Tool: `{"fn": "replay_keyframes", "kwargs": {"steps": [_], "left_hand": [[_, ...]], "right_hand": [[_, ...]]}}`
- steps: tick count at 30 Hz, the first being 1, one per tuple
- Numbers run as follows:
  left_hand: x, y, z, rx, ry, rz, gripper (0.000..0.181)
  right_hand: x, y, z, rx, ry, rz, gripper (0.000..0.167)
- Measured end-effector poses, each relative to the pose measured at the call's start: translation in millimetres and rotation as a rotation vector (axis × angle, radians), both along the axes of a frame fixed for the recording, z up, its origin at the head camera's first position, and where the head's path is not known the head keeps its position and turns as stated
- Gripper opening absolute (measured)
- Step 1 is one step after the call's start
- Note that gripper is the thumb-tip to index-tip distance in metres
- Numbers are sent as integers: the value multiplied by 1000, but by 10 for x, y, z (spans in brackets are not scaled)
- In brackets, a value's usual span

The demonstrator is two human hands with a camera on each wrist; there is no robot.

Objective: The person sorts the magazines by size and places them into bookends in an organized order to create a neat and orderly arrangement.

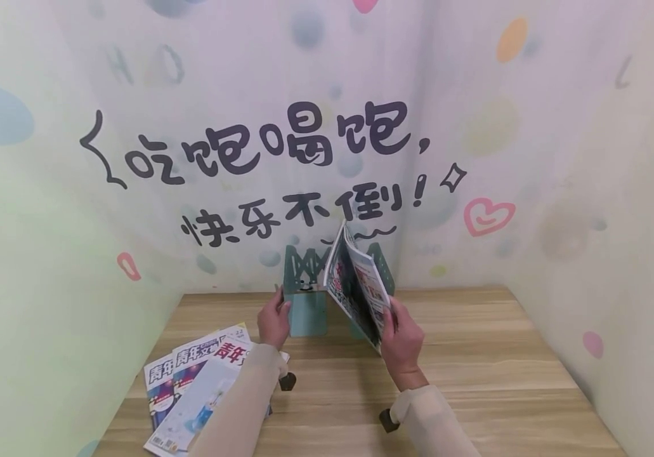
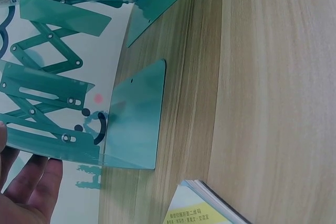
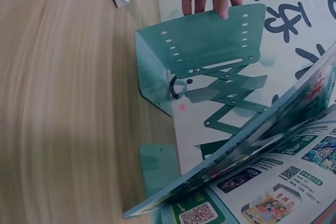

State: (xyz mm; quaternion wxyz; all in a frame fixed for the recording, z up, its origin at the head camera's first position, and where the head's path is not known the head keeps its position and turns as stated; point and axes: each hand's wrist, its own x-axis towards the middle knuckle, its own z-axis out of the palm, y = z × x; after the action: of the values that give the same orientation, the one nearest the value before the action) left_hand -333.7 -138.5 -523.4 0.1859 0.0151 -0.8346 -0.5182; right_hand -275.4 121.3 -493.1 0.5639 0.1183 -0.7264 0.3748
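Note:
A green metal expandable bookend (image 1: 308, 312) with a crisscross lattice stands at the back of the table, near the wall. My left hand (image 1: 274, 322) grips its left end plate; the left wrist view shows the fingers (image 2: 44, 184) on the plate's outer side. In the right wrist view the thumb lies over the upper edge of the bookend (image 3: 215, 38). My right hand (image 1: 403, 339) holds a magazine (image 1: 358, 289) upright by its near edge, partly fanned open, in front of the bookend's right part. That magazine (image 3: 278, 182) hides much of the right end plate.
Several magazines (image 1: 201, 393) lie overlapping on the wooden table (image 1: 475, 381) at the left, partly under my left forearm. A patterned wall covering (image 1: 327, 76) with dark lettering rises behind the table.

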Motion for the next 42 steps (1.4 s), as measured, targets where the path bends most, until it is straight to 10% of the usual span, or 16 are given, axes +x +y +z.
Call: {"fn": "replay_keyframes", "kwargs": {"steps": [32, 42], "left_hand": [[2, 10, -9, 1, 0, -7, 45], [-20, -4, -39, 4, 8, -7, 45]], "right_hand": [[131, 333, -179, 311, -60, 65, 17], [242, 374, -119, 332, -287, 106, 23]]}}
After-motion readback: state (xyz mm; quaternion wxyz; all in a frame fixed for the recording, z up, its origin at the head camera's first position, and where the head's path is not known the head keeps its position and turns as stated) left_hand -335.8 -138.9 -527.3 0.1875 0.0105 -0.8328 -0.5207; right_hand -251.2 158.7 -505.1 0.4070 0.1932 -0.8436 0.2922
